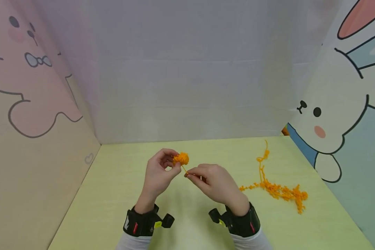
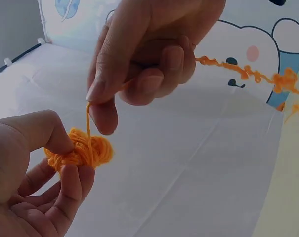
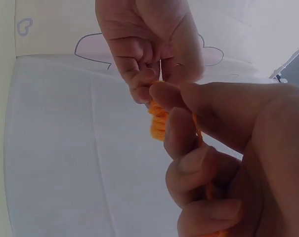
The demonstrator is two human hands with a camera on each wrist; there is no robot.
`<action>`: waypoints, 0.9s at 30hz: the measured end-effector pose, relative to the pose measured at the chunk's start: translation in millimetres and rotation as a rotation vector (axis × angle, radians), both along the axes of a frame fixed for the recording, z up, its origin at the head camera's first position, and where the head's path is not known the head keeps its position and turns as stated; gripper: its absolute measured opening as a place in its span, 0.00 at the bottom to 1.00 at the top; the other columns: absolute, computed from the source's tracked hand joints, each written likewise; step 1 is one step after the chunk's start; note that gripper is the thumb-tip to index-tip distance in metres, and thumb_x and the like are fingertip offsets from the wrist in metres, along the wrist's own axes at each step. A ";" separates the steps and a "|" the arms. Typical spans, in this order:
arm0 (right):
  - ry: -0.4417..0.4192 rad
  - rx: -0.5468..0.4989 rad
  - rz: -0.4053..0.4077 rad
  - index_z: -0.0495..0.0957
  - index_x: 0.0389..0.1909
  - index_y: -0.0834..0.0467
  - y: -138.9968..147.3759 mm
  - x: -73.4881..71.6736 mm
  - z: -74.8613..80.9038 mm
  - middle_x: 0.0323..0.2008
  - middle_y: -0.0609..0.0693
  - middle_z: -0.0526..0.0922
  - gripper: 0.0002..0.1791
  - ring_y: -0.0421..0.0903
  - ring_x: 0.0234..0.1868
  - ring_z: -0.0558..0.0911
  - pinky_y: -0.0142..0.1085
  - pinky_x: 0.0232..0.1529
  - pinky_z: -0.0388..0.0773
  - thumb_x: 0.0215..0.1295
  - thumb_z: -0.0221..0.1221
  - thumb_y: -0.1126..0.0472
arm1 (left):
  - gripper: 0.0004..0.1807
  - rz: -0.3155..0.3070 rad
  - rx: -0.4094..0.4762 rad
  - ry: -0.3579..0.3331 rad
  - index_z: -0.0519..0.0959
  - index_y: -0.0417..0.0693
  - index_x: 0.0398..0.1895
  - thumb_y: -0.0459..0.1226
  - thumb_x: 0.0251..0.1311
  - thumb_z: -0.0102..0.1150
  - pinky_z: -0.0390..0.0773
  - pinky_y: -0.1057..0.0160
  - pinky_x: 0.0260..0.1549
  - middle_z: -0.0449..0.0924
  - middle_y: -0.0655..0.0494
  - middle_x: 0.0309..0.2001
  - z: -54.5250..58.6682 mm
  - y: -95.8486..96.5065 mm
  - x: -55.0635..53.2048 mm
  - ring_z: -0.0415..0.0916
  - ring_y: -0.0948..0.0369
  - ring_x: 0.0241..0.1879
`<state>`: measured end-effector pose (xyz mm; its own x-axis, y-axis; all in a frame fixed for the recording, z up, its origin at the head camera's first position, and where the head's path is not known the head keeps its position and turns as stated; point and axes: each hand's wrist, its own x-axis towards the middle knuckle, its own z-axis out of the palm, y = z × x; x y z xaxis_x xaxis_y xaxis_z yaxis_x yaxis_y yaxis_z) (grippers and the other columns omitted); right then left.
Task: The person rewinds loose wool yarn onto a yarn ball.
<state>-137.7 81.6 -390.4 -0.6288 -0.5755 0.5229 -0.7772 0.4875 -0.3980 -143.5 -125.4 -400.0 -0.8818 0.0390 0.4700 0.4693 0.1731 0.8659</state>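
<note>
A small ball of orange yarn is pinched between the thumb and fingers of my left hand, held up above the table. From the ball a single strand runs taut to my right hand, whose thumb and index finger pinch it. In the left wrist view the wraps of the ball show, with the strand crossing over them. The strand passes through the right hand's curled fingers and comes out behind them toward the loose yarn. Part of the ball is hidden behind fingers in the right wrist view.
A loose, crinkled heap of orange yarn lies on the right side of the pale yellow table, one tail stretching toward the back edge. Curtain walls with cartoon animals enclose the back and sides. Each wrist wears a black camera band.
</note>
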 end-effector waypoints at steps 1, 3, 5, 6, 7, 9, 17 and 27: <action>0.003 -0.004 -0.002 0.86 0.39 0.49 0.4 0.1 0.3 0.25 0.34 0.78 0.06 0.32 0.21 0.69 0.29 0.22 0.71 0.69 0.62 0.55 | 0.17 0.011 -0.032 0.012 0.78 0.39 0.43 0.20 0.50 0.66 0.80 0.71 0.31 0.80 0.47 0.39 2.8 0.9 1.6 0.77 0.56 0.32; 0.015 -0.017 -0.009 0.86 0.38 0.49 1.2 0.5 1.6 0.25 0.34 0.77 0.05 0.32 0.21 0.68 0.29 0.21 0.71 0.68 0.62 0.55 | 0.17 0.023 -0.095 0.035 0.78 0.37 0.42 0.19 0.48 0.66 0.79 0.70 0.28 0.81 0.47 0.37 9.4 2.8 5.7 0.76 0.56 0.30; 0.030 -0.042 -0.018 0.86 0.38 0.49 2.2 0.4 2.7 0.26 0.35 0.78 0.04 0.32 0.21 0.68 0.28 0.21 0.70 0.66 0.63 0.57 | 0.17 0.017 -0.156 0.047 0.78 0.36 0.42 0.19 0.47 0.66 0.80 0.68 0.26 0.81 0.47 0.36 15.3 4.2 9.4 0.75 0.56 0.29; 0.042 -0.056 -0.022 0.86 0.38 0.49 2.7 0.3 3.3 0.27 0.35 0.79 0.04 0.33 0.21 0.68 0.28 0.21 0.71 0.66 0.64 0.57 | 0.17 0.006 -0.182 0.043 0.79 0.36 0.42 0.19 0.47 0.66 0.80 0.66 0.26 0.81 0.47 0.36 18.2 4.9 11.5 0.75 0.56 0.29; 0.052 -0.073 -0.027 0.86 0.38 0.49 3.4 0.0 3.7 0.28 0.35 0.79 0.04 0.33 0.21 0.68 0.28 0.21 0.71 0.66 0.64 0.58 | 0.17 -0.010 -0.203 0.035 0.79 0.35 0.42 0.20 0.47 0.66 0.80 0.65 0.26 0.81 0.47 0.36 20.2 5.4 12.8 0.75 0.55 0.29; 0.074 -0.111 -0.038 0.86 0.38 0.50 5.1 -0.8 4.5 0.29 0.36 0.80 0.04 0.34 0.22 0.69 0.28 0.20 0.71 0.65 0.64 0.59 | 0.18 -0.051 -0.235 0.016 0.78 0.35 0.43 0.20 0.47 0.67 0.81 0.63 0.26 0.81 0.48 0.36 22.0 6.2 14.3 0.75 0.55 0.29; 0.113 -0.202 -0.089 0.86 0.38 0.51 10.0 -6.6 4.6 0.27 0.39 0.80 0.04 0.35 0.22 0.70 0.31 0.18 0.71 0.64 0.65 0.60 | 0.19 -0.243 -0.245 -0.010 0.81 0.43 0.41 0.22 0.46 0.70 0.83 0.64 0.28 0.82 0.53 0.36 0.8 4.6 4.6 0.76 0.59 0.28; 0.086 -0.227 -0.092 0.87 0.38 0.49 12.1 -12.5 0.9 0.29 0.38 0.81 0.04 0.33 0.24 0.70 0.31 0.20 0.72 0.65 0.65 0.57 | 0.17 -0.446 -0.195 0.006 0.80 0.50 0.42 0.24 0.50 0.67 0.86 0.58 0.32 0.81 0.55 0.38 -4.4 0.0 2.9 0.78 0.59 0.31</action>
<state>-150.2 93.7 -389.5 -0.6206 -0.3802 0.6858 -0.7695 0.4632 -0.4396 -140.6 -125.4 -404.4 -0.7561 0.5007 0.4213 0.5397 0.1129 0.8343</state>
